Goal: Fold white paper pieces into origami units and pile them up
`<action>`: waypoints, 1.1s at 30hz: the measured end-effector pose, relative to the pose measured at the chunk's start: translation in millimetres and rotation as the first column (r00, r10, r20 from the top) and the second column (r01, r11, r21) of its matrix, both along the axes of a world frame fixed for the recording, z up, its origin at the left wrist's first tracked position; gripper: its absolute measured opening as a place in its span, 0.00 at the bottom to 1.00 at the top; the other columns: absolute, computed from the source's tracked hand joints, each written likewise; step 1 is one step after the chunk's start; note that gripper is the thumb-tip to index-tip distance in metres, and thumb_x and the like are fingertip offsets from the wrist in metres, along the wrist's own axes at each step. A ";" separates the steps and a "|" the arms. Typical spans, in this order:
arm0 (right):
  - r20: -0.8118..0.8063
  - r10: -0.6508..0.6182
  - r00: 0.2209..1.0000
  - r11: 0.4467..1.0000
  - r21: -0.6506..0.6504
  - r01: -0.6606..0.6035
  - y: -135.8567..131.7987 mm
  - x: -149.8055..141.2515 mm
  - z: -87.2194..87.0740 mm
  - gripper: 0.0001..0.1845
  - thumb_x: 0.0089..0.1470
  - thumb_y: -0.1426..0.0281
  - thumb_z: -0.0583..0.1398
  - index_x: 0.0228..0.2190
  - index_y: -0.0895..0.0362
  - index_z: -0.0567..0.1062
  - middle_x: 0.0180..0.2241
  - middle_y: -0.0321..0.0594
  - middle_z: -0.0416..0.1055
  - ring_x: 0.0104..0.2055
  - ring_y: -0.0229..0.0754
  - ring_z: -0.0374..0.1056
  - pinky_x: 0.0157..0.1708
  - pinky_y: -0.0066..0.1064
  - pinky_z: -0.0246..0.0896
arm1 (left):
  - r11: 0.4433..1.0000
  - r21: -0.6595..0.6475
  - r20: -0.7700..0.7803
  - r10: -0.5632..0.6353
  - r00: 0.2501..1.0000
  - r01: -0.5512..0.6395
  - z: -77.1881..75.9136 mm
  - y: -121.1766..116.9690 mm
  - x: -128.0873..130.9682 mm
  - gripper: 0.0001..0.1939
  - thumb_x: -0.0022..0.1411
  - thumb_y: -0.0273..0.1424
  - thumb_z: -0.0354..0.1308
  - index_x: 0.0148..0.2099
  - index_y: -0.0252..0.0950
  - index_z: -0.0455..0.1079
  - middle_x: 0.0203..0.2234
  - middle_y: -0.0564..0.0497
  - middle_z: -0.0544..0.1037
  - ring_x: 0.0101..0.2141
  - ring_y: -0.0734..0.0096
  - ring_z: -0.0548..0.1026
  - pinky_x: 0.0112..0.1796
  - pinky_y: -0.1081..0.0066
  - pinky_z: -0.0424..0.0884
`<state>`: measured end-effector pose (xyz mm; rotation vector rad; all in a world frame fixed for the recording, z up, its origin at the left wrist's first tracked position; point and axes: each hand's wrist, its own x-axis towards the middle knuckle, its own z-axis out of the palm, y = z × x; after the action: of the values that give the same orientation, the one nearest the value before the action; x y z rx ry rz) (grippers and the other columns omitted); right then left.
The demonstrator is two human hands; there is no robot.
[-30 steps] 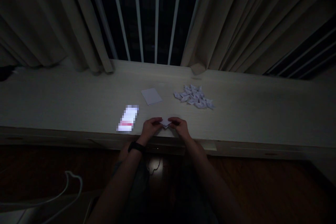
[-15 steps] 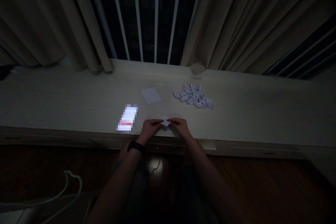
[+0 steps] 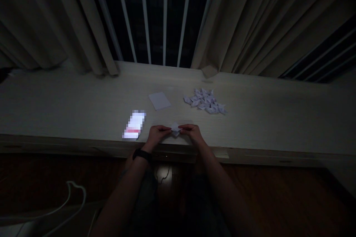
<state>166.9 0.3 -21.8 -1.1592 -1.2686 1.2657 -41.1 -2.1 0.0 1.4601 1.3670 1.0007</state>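
A small white folded paper [image 3: 175, 129] sits between my two hands just above the near edge of a pale wooden ledge [image 3: 250, 126]. My left hand [image 3: 157, 135] pinches its left side, fingers closed; a dark watch is on that wrist. My right hand [image 3: 192, 134] pinches its right side in the same way. A flat white paper sheet [image 3: 159, 100] lies further back on the ledge. To its right is a heap of several small folded paper pieces [image 3: 205, 101].
A lit phone [image 3: 134, 125] lies left of my hands. Beige curtains [image 3: 250, 22] hang at both sides of a dark window with pale bars [image 3: 164, 14]. Below the ledge is dark wood flooring, with a white cable [image 3: 69, 200] at lower left.
The folded paper has shifted slightly between my fingers; both hands stay at the same spot by the ledge edge. The view has tilted a little.
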 end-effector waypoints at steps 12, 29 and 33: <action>0.051 0.042 0.998 0.999 -0.017 -0.041 1.2 3.0 2.5 0.14 0.34 0.62 0.69 0.27 0.55 0.81 0.28 0.39 0.78 0.30 0.41 0.70 0.35 0.32 0.62 | 0.999 -0.028 0.024 -0.039 0.999 0.039 10.6 -3.5 -2.3 0.13 0.43 0.37 0.67 0.31 0.34 0.78 0.28 0.47 0.81 0.31 0.65 0.77 0.33 0.70 0.70; 0.058 -0.089 0.994 0.996 0.012 0.089 -0.9 -9.5 4.3 0.13 0.36 0.61 0.68 0.24 0.56 0.80 0.25 0.38 0.76 0.27 0.41 0.69 0.32 0.32 0.62 | 0.999 0.028 0.031 0.021 0.999 -0.021 6.6 -3.7 0.9 0.15 0.46 0.40 0.67 0.32 0.33 0.78 0.28 0.47 0.81 0.31 0.66 0.77 0.33 0.71 0.71; 0.052 -0.136 0.989 0.991 0.009 0.136 -1.1 -13.9 3.0 0.12 0.37 0.61 0.68 0.24 0.56 0.79 0.25 0.39 0.76 0.28 0.41 0.70 0.33 0.32 0.63 | 0.999 0.038 0.043 0.037 0.998 -0.039 7.4 -4.8 3.3 0.16 0.47 0.40 0.66 0.34 0.33 0.78 0.29 0.47 0.81 0.32 0.65 0.77 0.34 0.70 0.72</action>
<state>153.0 -0.8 -18.8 -1.2603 -1.2085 1.1375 -37.8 -6.9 7.4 1.4383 1.3567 1.0820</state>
